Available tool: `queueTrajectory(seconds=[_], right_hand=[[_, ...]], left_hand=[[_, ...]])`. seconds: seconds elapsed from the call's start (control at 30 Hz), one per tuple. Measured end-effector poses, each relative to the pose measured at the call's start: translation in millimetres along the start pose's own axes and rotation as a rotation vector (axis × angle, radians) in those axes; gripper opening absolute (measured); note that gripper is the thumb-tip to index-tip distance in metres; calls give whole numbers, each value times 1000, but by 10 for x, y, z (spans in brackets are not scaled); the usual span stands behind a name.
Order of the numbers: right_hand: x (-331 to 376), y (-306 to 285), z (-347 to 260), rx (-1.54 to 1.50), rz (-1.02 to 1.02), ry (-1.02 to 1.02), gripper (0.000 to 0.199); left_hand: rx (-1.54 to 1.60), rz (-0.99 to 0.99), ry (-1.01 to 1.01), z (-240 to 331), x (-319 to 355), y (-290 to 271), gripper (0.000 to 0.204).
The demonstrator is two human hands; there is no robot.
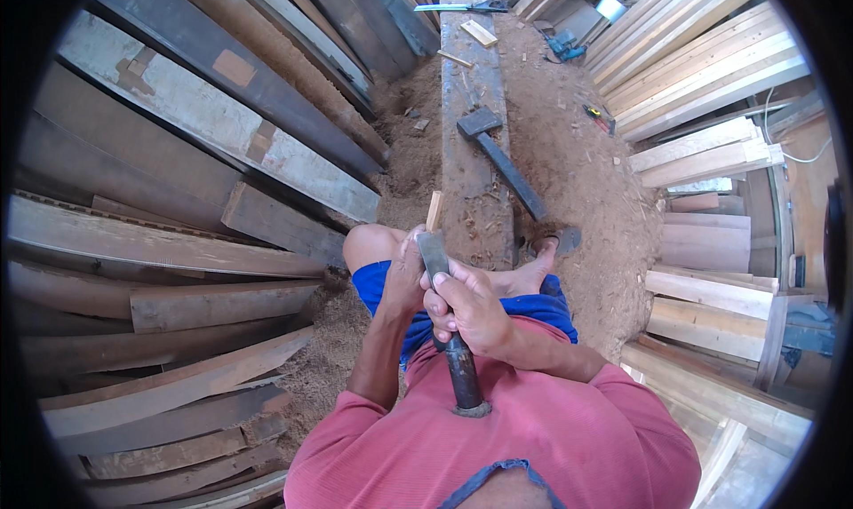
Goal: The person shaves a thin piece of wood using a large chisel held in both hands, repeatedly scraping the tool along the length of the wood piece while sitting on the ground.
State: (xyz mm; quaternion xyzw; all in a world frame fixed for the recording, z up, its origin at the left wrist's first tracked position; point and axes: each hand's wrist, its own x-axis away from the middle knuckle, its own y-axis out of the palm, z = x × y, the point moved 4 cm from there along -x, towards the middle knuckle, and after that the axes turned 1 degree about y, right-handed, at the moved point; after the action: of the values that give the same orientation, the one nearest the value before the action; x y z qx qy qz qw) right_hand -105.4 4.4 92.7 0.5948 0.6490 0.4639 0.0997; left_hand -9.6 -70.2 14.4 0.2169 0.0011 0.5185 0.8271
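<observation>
I sit astride a long dark wooden beam (475,145) that runs away from me. My right hand (475,309) is wrapped around the shaft of a big chisel (449,322), whose dark handle points back at my chest and whose flat blade points forward. My left hand (407,274) rests against the blade, and a small pale wood piece (434,210) sticks up just above it; whether the fingers hold that piece is unclear. A heavy mallet-like hammer (502,158) lies on the beam beyond my knees.
Stacks of weathered planks (178,242) fill the left side, and pale sawn boards (702,83) lean at the right. Sawdust covers the ground. A hand saw (458,7) and a small wood block (478,32) lie at the beam's far end.
</observation>
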Motion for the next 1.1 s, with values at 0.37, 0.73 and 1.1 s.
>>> queueTrajectory(seconds=[0.37,0.73,1.1], right_hand=[[104,-421,-382,-23,180,-251,20],[-7,44,-87,53,-17,-38,16],[497,-16,-586,146,45,-487,16]], left_hand=[[-9,-16,-128,-238,433,74,44],[-362,-5,99,374,-59,144,39],[-210,-90,-127,-436,856,322,37]])
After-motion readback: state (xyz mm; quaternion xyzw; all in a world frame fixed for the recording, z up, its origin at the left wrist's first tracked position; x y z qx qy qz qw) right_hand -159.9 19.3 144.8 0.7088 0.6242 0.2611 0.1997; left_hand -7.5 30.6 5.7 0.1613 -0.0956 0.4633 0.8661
